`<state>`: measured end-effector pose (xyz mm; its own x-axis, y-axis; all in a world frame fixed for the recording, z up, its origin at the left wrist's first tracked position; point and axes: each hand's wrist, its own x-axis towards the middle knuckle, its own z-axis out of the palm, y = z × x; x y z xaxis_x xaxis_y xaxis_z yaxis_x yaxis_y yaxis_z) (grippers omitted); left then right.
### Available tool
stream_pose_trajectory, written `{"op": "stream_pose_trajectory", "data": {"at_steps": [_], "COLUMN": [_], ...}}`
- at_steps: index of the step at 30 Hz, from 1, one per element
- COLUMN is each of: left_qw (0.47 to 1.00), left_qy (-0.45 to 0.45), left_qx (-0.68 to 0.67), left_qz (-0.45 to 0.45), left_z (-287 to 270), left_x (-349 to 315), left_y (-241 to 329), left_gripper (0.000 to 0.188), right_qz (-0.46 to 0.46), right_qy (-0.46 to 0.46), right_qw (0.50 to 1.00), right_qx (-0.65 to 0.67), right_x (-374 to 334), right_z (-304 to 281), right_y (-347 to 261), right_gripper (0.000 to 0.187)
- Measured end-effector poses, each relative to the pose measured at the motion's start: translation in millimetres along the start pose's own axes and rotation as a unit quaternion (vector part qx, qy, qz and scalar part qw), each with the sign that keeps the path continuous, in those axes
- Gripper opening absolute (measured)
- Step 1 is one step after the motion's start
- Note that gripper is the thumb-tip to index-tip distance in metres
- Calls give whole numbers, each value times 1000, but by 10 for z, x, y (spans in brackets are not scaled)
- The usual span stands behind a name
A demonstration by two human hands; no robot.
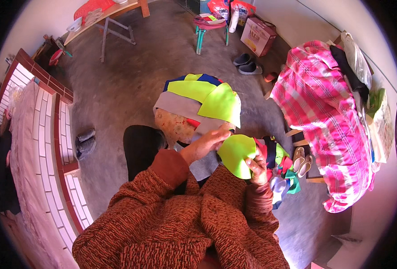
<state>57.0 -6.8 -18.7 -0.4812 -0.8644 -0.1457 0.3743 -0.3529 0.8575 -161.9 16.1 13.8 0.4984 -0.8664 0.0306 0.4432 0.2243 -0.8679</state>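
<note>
My right hand grips a neon yellow-green cloth piece by its right edge, thumb on top. The piece has a rounded outline and hangs above my lap. My left hand is beside its upper left edge with fingers stretched out; whether the fingertips touch it I cannot make out. Just beyond is a round seat or low table with a floral cover, spread with a yellow-green cloth, a grey cloth and dark blue pieces. A heap of multicoloured cloth scraps lies right of my right hand.
A pink plaid cloth covers a long piece of furniture at right, with slippers beside it. Further off are dark shoes, a carton, a small stool and a table. Grey slippers lie left.
</note>
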Motion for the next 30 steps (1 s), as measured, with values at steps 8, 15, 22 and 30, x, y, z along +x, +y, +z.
{"op": "stream_pose_trajectory", "data": {"at_steps": [8, 15, 22, 30], "left_qw": [1000, 984, 923, 890], "left_qy": [2, 114, 306, 439], "left_qx": [-15, 75, 28, 85], "left_qz": [1, 114, 231, 87], "left_z": [126, -245, -750, -1438], "left_x": [-79, 410, 952, 1040], "left_y": [161, 740, 1162, 617], "left_gripper": [36, 44, 32, 24], "right_qz": [-35, -30, -40, -55], "right_qy": [9, 119, 149, 156], "right_qw": [998, 992, 987, 986], "right_qx": [-43, 5, 36, 36], "right_x": [-34, -172, -200, -213], "right_z": [-66, -393, -465, -485], "right_y": [105, 319, 392, 399], "right_gripper": [26, 11, 10, 10]}}
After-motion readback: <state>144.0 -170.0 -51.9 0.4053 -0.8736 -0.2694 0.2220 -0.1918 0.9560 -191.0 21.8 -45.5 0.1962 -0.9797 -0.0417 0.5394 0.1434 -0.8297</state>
